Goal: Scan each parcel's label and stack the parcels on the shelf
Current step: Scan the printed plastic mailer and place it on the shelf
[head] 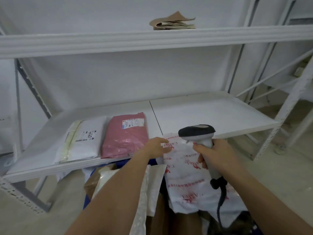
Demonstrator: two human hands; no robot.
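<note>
Parcel next in line, by the look of it: white bag with red print (184, 168), draped over the heap in a blue bin (86, 203) and leaning against the front edge of the lower shelf (211, 112). Lies straight ahead of and beneath both hands, long axis running away from the body toward the shelf, far end up at the shelf lip. Left hand (158, 147) nearer that far end, fingers fairly straight and touching the bag's top left corner, not curled round it. Right hand (216, 154) just over the bag's right half, wrapped tight round the grip of a scanner (197, 132), head pointing left and down across the bag, cord trailing back toward the body. No label visible on the upturned face, so probably a flip or a turn with the left hand before any scan. Count: one scanner; two parcels already lying side by side on the lower shelf, a white one (81, 139) and a pink one (125, 134), both label up, just left of the hands; one red-printed bag under the hands; at least two more in the bin, a brown one (92, 181) and a silvery mailer (144, 187), full number hidden; one folded brown bundle (172, 22) on the upper shelf.
</note>
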